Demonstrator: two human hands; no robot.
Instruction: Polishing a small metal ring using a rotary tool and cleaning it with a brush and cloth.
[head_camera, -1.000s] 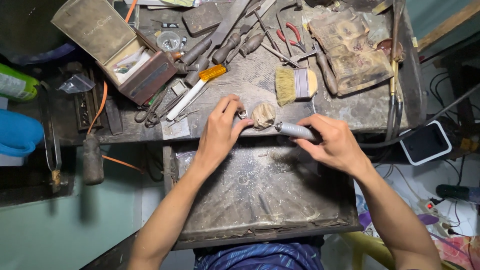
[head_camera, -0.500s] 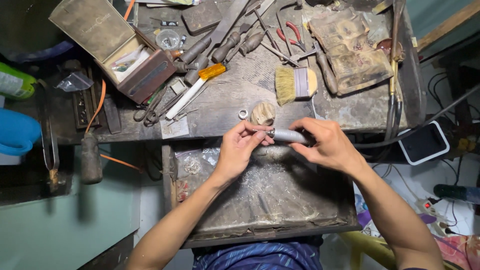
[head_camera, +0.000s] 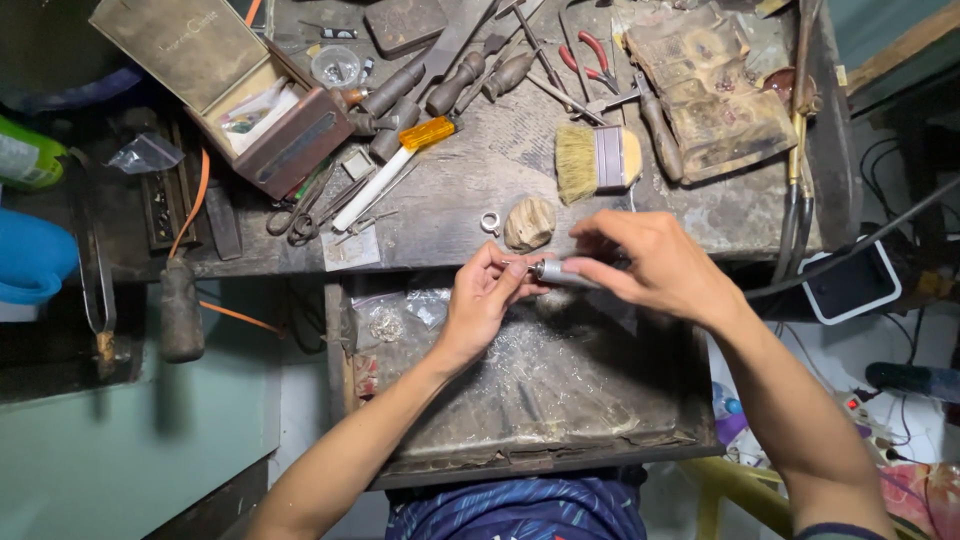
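My right hand (head_camera: 650, 265) grips a slim metal rotary handpiece (head_camera: 562, 274) that points left, with a dark cable running off to the right. My left hand (head_camera: 482, 300) has its fingertips pinched at the tool's tip; whatever small piece it holds is hidden by the fingers. Both hands hover over the front edge of the worn bench, above an open pull-out drawer (head_camera: 520, 400). Just beyond the fingers, a small silver ring (head_camera: 490, 222) and a rounded wooden bench peg (head_camera: 529, 222) sit on the bench.
A flat bristle brush (head_camera: 597, 160), an orange-handled tool (head_camera: 395, 170), files, red-handled pliers (head_camera: 590, 50), scissors (head_camera: 300, 210) and an open wooden box (head_camera: 245, 95) crowd the bench. Small plastic bags (head_camera: 400, 315) lie in the drawer. A white device (head_camera: 850, 285) sits at right.
My left hand came back from the ring and peg on the bench toward me and met the tip of the handpiece. My right hand shifted slightly toward me with the tool.
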